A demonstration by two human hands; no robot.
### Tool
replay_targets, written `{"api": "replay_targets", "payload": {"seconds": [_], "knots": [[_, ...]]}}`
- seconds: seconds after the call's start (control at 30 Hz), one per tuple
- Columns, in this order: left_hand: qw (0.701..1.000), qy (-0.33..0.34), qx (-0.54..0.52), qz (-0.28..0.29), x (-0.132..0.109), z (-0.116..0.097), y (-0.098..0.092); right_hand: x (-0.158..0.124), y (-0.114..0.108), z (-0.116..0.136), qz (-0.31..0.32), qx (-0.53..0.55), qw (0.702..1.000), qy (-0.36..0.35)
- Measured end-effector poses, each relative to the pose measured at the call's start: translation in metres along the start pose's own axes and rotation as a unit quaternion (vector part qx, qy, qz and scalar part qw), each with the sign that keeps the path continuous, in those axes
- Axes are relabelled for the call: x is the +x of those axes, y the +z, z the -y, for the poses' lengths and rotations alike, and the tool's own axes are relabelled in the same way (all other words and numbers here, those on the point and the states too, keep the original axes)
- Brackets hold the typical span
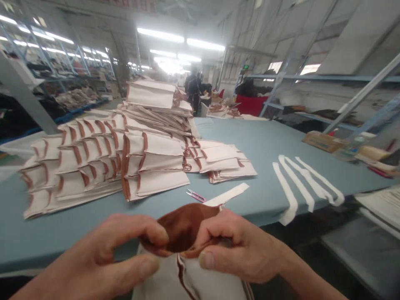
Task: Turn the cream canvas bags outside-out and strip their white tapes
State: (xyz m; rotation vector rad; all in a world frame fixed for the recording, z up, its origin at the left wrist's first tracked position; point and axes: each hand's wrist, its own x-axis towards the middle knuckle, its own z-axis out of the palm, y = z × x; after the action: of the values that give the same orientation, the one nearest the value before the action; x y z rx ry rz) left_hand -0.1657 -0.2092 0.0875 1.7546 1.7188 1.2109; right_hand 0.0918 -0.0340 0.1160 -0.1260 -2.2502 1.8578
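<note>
At the table's near edge I hold a cream fabric pouch (162,277) with a brown lining, its mouth facing up and open. My left hand (125,246) pinches the left part of the rim between thumb and fingers. On the right, my right hand (239,248) grips the rim, fingers curled inside and thumb outside. Between the hands, a seam with a brown edge runs down the near side. The pouch's lower part is out of frame. Just beyond it lie pink-handled thread snips (196,195) and a pale strip (229,194).
Piles of cream, brown-edged sewn pieces (156,156) cover the left and middle of the blue table (237,133). Several white strips (289,196) hang over the right edge. A cardboard box (323,141) sits at the right. Metal shelving stands on both sides, and a person (194,89) is far back.
</note>
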Motion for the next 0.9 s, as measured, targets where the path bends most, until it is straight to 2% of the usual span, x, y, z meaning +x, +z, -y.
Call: {"api": "replay_targets", "payload": {"seconds": [0.07, 0.13, 0.27, 0.4, 0.7, 0.8, 0.9], "knots": [[0.998, 0.051, 0.014, 0.04, 0.018, -0.018, 0.014, -0.005, -0.005, 0.001, -0.003, 0.003, 1.0, 0.001], [0.996, 0.081, -0.004, 0.045, 0.032, -0.034, 0.029, -0.011, -0.008, 0.0, -0.016, 0.015, 1.0, 0.004], [0.994, 0.072, -0.013, 0.076, 0.043, -0.053, 0.052, -0.024, -0.009, -0.003, -0.032, 0.027, 0.999, 0.02], [0.995, 0.029, -0.021, 0.097, 0.043, -0.05, 0.058, -0.031, -0.01, -0.007, -0.04, 0.019, 0.998, 0.041], [0.985, -0.013, -0.05, 0.167, 0.046, -0.042, 0.061, -0.025, -0.015, -0.035, -0.026, 0.041, 0.998, 0.046], [0.99, -0.013, -0.01, 0.139, 0.041, -0.042, 0.063, -0.023, -0.012, -0.037, -0.026, -0.008, 0.999, 0.03], [0.993, 0.018, 0.051, 0.1, 0.033, -0.047, 0.064, -0.019, -0.005, -0.032, -0.044, -0.116, 0.991, -0.04]]}}
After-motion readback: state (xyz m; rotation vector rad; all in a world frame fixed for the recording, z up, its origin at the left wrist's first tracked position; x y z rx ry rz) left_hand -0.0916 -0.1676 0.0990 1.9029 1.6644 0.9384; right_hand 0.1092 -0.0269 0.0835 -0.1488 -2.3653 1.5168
